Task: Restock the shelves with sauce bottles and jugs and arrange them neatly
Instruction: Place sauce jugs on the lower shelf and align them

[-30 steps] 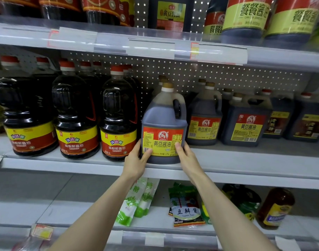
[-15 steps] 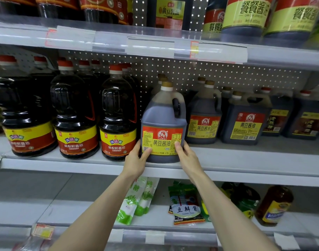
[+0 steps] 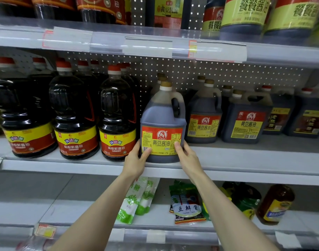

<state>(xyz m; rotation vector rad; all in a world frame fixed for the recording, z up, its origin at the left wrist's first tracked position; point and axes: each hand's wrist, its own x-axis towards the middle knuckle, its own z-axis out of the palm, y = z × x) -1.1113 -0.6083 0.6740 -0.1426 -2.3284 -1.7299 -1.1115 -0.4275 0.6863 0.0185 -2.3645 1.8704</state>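
OK, on the head cam I see both hands on the soy sauce jug (image 3: 162, 124). It stands upright at the front edge of the middle shelf (image 3: 245, 160), label facing the camera, handle on its right side, tan cap on top.

Left hand (image 3: 135, 162) grips the jug's lower left corner: the thumb lies across the front of the label, and the fingers go round the side out of sight. Right hand (image 3: 188, 158) grips the lower right corner the same way, thumb on the label, fingers hidden behind the jug. So the jug sits between the two hands, its base about level with the palms. I can't tell whether the base is resting on the shelf or just off it.

Just left of the jug is a red-capped soy sauce bottle (image 3: 117, 120), the nearest of a front row, close to the left hand. Contact there is unclear. To the right there's a second matching jug (image 3: 204, 120), then a square-shouldered jug (image 3: 245, 122), both set deeper on the shelf than the held one.

On the lower shelf under the forearms: green-and-white pouches (image 3: 137, 198), a bean paste packet (image 3: 186, 205), and an amber bottle (image 3: 275, 203) off to the right. A price-tag rail (image 3: 147, 46) runs across above.
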